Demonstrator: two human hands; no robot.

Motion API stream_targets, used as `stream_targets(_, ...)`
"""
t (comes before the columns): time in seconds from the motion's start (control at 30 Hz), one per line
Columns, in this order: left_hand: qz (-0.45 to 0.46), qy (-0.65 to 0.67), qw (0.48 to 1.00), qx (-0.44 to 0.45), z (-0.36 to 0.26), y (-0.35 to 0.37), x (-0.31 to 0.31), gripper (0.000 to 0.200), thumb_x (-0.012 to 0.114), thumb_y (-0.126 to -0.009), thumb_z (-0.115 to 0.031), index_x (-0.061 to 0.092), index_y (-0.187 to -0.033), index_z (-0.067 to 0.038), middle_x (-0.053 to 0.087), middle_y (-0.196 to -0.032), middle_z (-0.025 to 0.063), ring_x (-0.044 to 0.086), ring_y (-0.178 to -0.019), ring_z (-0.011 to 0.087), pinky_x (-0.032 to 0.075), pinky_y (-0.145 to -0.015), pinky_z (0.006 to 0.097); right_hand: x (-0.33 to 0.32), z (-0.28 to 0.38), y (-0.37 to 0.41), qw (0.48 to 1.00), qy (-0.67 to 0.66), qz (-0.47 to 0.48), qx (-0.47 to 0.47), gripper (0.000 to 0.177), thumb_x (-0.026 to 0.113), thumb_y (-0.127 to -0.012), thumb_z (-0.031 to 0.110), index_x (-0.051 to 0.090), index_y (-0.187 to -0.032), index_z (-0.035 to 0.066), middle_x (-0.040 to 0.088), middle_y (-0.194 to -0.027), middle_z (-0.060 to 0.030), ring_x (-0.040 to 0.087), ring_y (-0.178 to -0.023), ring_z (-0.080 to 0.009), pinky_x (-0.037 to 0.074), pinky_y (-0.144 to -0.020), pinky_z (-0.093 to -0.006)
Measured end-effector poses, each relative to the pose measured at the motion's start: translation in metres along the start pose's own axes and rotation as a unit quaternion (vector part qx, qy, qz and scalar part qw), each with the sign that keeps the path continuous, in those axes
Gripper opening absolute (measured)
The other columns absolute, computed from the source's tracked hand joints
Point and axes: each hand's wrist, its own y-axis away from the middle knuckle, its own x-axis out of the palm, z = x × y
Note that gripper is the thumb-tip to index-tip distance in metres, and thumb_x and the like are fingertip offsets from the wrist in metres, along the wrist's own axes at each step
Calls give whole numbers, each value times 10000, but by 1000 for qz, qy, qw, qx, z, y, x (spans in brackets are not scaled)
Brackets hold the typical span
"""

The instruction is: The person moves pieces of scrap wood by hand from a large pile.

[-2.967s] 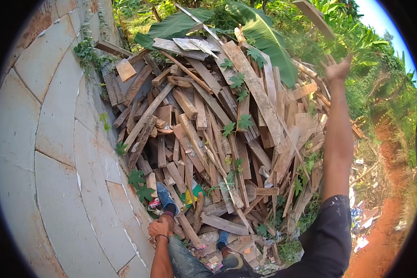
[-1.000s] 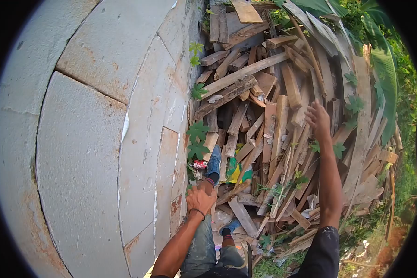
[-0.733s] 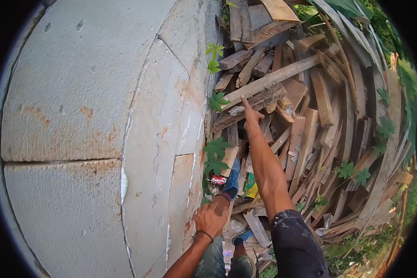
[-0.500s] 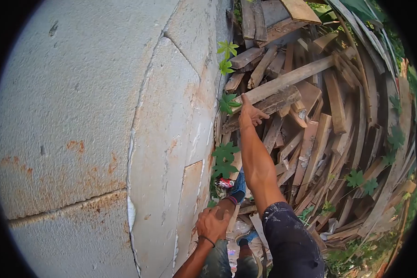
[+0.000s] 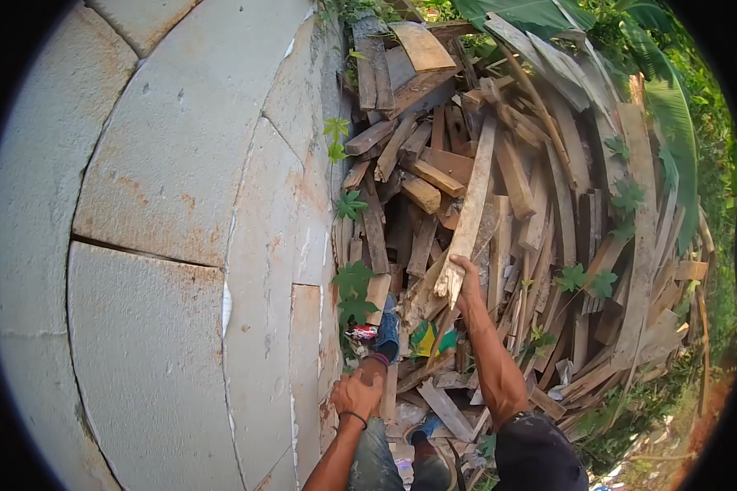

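Observation:
My right hand (image 5: 468, 284) is closed round the lower end of a long wooden plank (image 5: 477, 184). That end is splintered and pale, while the far end reaches up into the woodpile (image 5: 540, 213). Some of my fingers are hidden beneath the plank. Close to the grip lies another rough piece of wood (image 5: 421, 301). My left hand (image 5: 358, 396) rests on my bent knee with its fingers spread, holding nothing. A dark band circles that wrist.
To the left rises a pale, cracked block wall (image 5: 155, 188). My shoe (image 5: 388, 327) stands among scraps beside a red wrapper (image 5: 361, 331). Leafy plants (image 5: 353, 290) grow along the wall, and a large banana leaf (image 5: 677, 147) hangs at the right.
My right hand has gone from reaching out to gripping the plank, which has swung from slanting across the pile to nearly lengthwise. My left hand stays at the knee. The view has shifted.

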Motion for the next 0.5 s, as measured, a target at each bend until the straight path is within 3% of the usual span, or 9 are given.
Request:
stream_targets(0.1,-13,-3,1000,15,5,15,10,521,613,-763,-479,714,-1123,-117,648,-1120,195,609,-1039,382,475,-921,494,-80,36,117,997,24,-9,75,275,644,-787,203,582,-964,2,661,-756,-90,646,-549,-197,578,-515,-321)
stream_targets(0.17,-21,-9,999,33,5,25,14,513,615,-762,-479,718,-1109,-115,662,-1096,194,617,-1041,376,473,-926,485,-90,58,222,994,-2,-45,103,316,638,-751,181,596,-990,-20,662,-744,-117,653,-564,-215,587,-558,-358)
stream_targets(0.23,-43,-18,998,48,10,31,24,501,615,-762,-480,721,-1085,-112,681,-1053,189,631,-1022,373,481,-915,471,-160,49,295,989,29,-64,134,371,653,-721,152,595,-1033,-39,660,-786,-130,660,-617,-243,575,-601,-363)
stream_targets(0.37,-88,-3,992,89,17,38,44,419,636,-757,-462,761,-912,-93,712,-945,181,669,-934,362,506,-864,443,-225,19,438,994,68,-85,17,656,726,-653,150,526,-1249,-37,638,-988,-100,634,-831,-199,511,-741,-297)
stream_targets(0.43,-126,-11,986,109,17,48,46,405,634,-762,-453,761,-873,-85,709,-923,194,670,-921,367,510,-845,446,-247,9,491,991,95,-86,-36,845,781,-593,144,463,-1359,-16,591,-1200,-115,578,-1058,-213,432,-944,-310)
stream_targets(0.5,-94,1,993,67,5,62,36,419,640,-759,-445,750,-932,-80,695,-986,196,656,-947,367,498,-855,465,-253,7,537,979,113,-120,-122,931,821,-552,142,439,-1385,-18,579,-1246,-132,558,-1120,-219,411,-984,-315)
